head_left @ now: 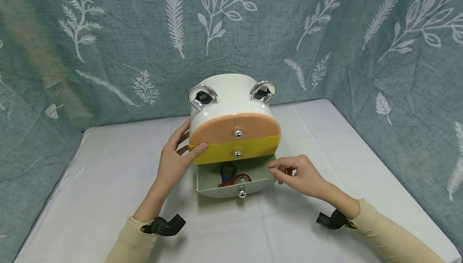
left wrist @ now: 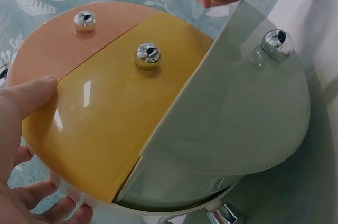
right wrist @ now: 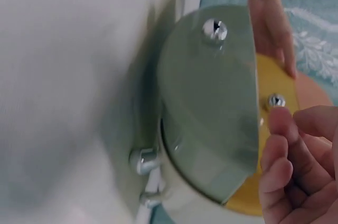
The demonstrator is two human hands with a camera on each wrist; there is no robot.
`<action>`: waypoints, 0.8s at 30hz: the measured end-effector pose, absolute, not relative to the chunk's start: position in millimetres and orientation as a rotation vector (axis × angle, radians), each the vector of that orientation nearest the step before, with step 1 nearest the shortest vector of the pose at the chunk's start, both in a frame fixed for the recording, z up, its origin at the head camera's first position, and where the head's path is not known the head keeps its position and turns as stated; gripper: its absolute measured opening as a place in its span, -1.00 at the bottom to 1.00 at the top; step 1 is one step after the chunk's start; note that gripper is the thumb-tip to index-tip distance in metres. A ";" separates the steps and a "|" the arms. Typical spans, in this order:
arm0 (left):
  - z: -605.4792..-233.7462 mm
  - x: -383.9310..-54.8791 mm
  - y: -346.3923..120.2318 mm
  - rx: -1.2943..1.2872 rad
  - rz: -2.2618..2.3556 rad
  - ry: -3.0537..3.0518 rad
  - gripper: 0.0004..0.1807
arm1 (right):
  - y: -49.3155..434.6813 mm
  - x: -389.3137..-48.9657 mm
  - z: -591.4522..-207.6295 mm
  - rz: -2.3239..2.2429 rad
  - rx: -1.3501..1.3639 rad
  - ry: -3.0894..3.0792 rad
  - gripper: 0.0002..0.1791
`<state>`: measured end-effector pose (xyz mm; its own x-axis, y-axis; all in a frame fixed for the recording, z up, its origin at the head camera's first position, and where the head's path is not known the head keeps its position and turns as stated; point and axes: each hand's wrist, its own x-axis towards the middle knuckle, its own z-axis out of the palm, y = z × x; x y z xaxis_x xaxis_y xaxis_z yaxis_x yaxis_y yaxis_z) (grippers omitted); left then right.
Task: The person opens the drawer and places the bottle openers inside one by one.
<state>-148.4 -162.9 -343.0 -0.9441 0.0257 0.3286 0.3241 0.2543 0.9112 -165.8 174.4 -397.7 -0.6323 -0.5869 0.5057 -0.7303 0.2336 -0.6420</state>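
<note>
A small drawer cabinet [head_left: 231, 94] with a white body stands on the table, with an orange drawer [head_left: 217, 129], a yellow drawer [head_left: 217, 153] and a pale green drawer [head_left: 220, 192]. The green bottom drawer is pulled out; inside lie a dark blue item with a rounded end [head_left: 223, 177] and a red loop-shaped item [head_left: 231, 182]. My left hand [head_left: 173, 164] holds the cabinet's left side, thumb on the front, fingers along the side. My right hand [head_left: 302, 176] hovers at the green drawer's right rim, fingers loosely curled, nothing visible between them.
Each drawer has a round silver knob, such as the green drawer's knob [head_left: 242, 193]. Two chrome-rimmed loops [head_left: 263, 92] stand up from the cabinet's top. A white cloth covers the table [head_left: 108, 174]; a leaf-patterned green curtain [head_left: 137, 46] hangs behind and at both sides.
</note>
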 end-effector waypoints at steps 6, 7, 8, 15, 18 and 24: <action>-342.9 -148.3 -163.6 -0.323 -1.752 -2.281 -0.20 | 165.4 -156.4 -398.1 1.386 1.344 -2.329 -0.74; -342.8 -148.2 -163.6 -0.321 -1.753 -2.282 -0.20 | 164.1 -155.2 -398.3 1.393 1.346 -2.329 -0.74; -342.7 -148.2 -163.6 -0.322 -1.754 -2.282 -0.20 | 162.6 -154.0 -398.3 1.401 1.343 -2.331 -0.74; -343.0 -148.7 -163.7 -0.333 -1.763 -2.272 -0.21 | 152.4 -143.1 -399.8 1.539 1.302 -2.341 -0.78; -343.1 -148.6 -163.5 -0.332 -1.763 -2.271 -0.20 | 148.7 -138.8 -401.7 1.650 1.254 -2.407 -0.78; -343.8 -148.6 -163.1 -0.334 -1.761 -2.266 -0.20 | 142.1 -133.9 -406.3 1.775 1.119 -2.536 -0.75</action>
<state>-148.6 -163.1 -343.8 -0.9421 0.0262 0.3344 0.3305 0.2428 0.9120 -133.9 142.1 -406.3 -0.7591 -0.6013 0.2494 -0.4401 0.1918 -0.8772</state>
